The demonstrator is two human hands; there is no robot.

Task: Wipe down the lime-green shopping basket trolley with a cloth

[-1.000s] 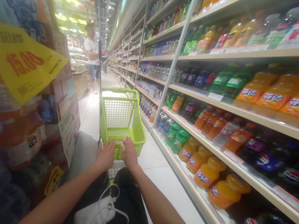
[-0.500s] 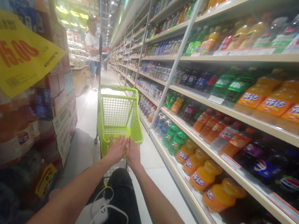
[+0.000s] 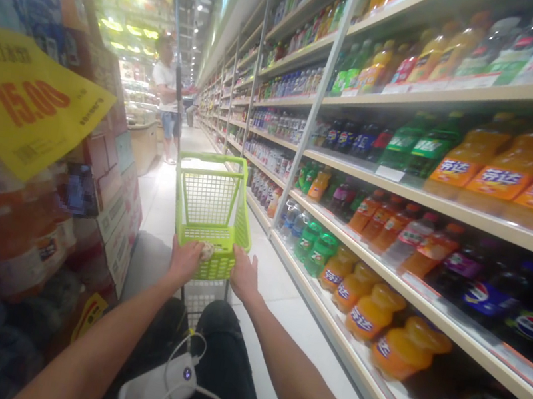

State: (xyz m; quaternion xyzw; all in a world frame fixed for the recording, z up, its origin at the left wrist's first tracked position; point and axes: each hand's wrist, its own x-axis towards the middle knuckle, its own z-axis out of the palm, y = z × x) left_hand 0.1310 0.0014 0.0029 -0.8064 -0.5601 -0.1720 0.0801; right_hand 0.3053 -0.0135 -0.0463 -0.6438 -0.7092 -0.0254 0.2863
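Observation:
Directly ahead of me stands a green shopping cart [image 3: 209, 270] with a plastic lattice basket; no goods show inside it. My left hand [image 3: 184, 262] is closed on the left end of the cart's near side. By its fingertips is a small pale, mottled thing [image 3: 207, 252], too blurred to name. At the right end of the same near side, my right hand [image 3: 244, 275] grips the cart with the thumb set apart. The undersides of both grips are hidden. A white power bank [image 3: 158, 388] with a cable lies on my lap.
Shelves [image 3: 345, 213] of soft drink bottles line the right side closely. Stacked goods with a yellow price sign [image 3: 36, 106] crowd the left. A person [image 3: 168, 86] stands farther up the aisle. Pale tiled floor [image 3: 278, 282] runs beside the cart.
My hands, together at the middle of the cart's near side before, have moved apart to its two ends. The pale thing between them has come into view. The view has shifted slightly.

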